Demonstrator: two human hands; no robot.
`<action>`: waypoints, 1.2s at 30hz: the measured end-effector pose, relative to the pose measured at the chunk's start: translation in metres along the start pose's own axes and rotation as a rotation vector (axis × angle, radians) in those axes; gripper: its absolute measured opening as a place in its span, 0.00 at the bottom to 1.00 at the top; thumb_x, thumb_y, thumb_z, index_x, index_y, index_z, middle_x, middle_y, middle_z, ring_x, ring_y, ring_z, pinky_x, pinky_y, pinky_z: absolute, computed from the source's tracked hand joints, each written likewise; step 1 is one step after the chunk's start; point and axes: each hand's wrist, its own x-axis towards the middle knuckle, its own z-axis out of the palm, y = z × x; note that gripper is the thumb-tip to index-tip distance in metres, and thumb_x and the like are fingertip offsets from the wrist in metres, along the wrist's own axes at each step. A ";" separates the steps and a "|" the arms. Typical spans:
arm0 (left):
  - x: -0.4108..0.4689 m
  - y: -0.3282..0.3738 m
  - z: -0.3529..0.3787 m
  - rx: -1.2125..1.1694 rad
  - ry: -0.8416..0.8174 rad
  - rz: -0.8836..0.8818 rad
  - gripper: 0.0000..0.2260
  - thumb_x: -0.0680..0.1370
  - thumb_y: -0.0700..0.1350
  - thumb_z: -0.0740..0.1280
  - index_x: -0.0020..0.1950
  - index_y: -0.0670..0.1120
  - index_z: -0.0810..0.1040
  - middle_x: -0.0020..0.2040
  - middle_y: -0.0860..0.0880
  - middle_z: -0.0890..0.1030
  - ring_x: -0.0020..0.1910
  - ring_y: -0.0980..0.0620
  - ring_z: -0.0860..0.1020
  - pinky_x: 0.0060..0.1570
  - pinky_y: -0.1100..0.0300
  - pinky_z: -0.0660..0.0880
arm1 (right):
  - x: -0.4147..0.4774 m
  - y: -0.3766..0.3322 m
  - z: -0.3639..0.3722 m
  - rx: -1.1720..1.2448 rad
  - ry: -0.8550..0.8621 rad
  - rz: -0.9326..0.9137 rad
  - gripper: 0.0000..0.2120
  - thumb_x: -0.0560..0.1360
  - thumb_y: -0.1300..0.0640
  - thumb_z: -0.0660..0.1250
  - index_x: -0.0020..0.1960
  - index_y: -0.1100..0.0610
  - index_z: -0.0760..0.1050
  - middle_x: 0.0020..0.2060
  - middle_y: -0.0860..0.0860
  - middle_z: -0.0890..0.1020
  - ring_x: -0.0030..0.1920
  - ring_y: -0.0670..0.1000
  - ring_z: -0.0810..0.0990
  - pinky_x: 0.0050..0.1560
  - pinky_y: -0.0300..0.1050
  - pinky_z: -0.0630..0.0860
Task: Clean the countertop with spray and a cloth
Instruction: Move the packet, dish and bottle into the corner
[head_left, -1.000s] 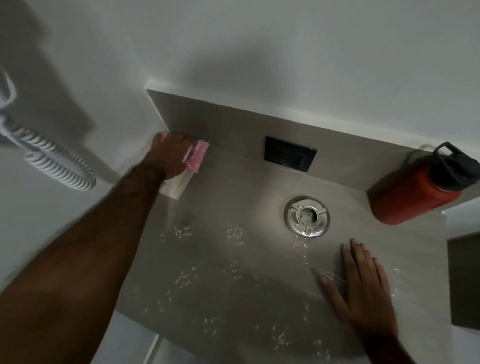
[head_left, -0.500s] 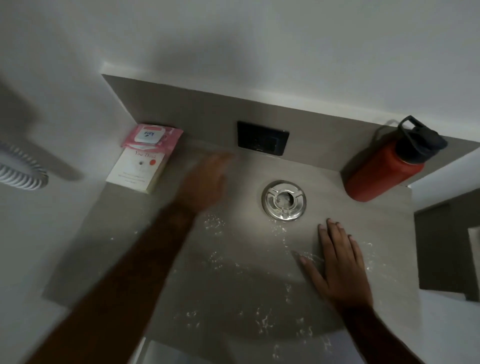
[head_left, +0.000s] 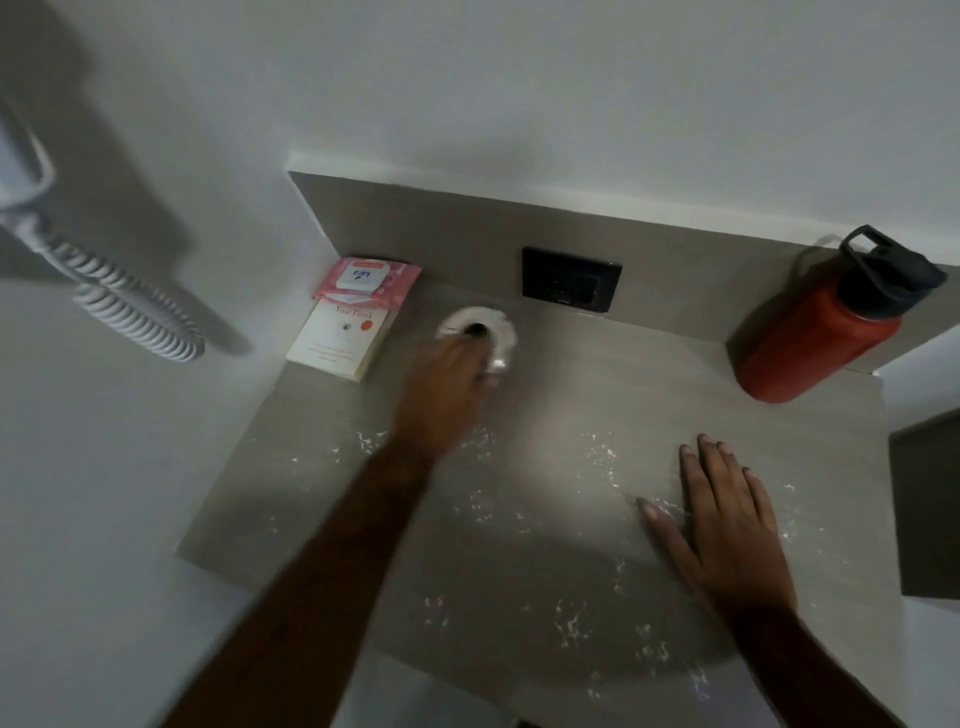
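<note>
Broadly, the grey surface (head_left: 597, 395) fills the lower frame, boxed in by a white wall on the left and a low upstand at the back. It is the thing to be cleaned, and it lies directly under both hands, scattered with white specks (head_left: 571, 629) thickest toward the near edge.

No spray bottle or cloth shows anywhere. The red bottle (head_left: 815, 343) stands in the back right corner with its dark cap on, so its contents are hidden.

The right hand (head_left: 727, 530) lies flat on the surface at the near right, its fingers (head_left: 717, 462) straight and slightly spread, holding nothing. The left hand (head_left: 441, 395) reaches to the back left and is motion-blurred. Its fingers are over a round metal dish (head_left: 493, 325), and I cannot tell whether they grip it or only touch it.

Just beside the dish to the left, a white book (head_left: 337, 338) lies in the corner. A pink wipes pack (head_left: 369, 278) sits on its far end with its lid closed and its long axis along the upstand.

If a wipe is to serve as the cloth, it probably lies just beyond and left of the left fingers, far nearer that hand than the right. The dish's dark centre hides whatever it holds.
</note>
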 end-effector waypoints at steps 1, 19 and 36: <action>-0.002 -0.028 -0.012 0.011 0.034 -0.117 0.16 0.80 0.47 0.67 0.66 0.45 0.77 0.62 0.45 0.81 0.64 0.42 0.78 0.68 0.50 0.64 | 0.000 0.000 -0.001 0.000 -0.002 -0.001 0.42 0.81 0.29 0.47 0.84 0.56 0.55 0.83 0.56 0.57 0.84 0.56 0.55 0.82 0.61 0.57; -0.023 -0.059 -0.001 -0.115 0.079 -0.387 0.27 0.80 0.46 0.69 0.76 0.38 0.66 0.77 0.37 0.65 0.77 0.38 0.63 0.78 0.48 0.60 | 0.000 -0.003 -0.003 0.018 -0.010 0.017 0.46 0.79 0.25 0.49 0.84 0.57 0.54 0.84 0.56 0.54 0.84 0.56 0.52 0.83 0.60 0.55; 0.109 0.313 0.079 -0.606 0.022 -0.214 0.35 0.63 0.60 0.80 0.64 0.47 0.74 0.61 0.48 0.79 0.59 0.48 0.79 0.53 0.57 0.74 | -0.019 0.062 -0.011 0.061 0.057 0.320 0.49 0.77 0.22 0.41 0.85 0.55 0.48 0.85 0.54 0.50 0.85 0.54 0.47 0.84 0.59 0.47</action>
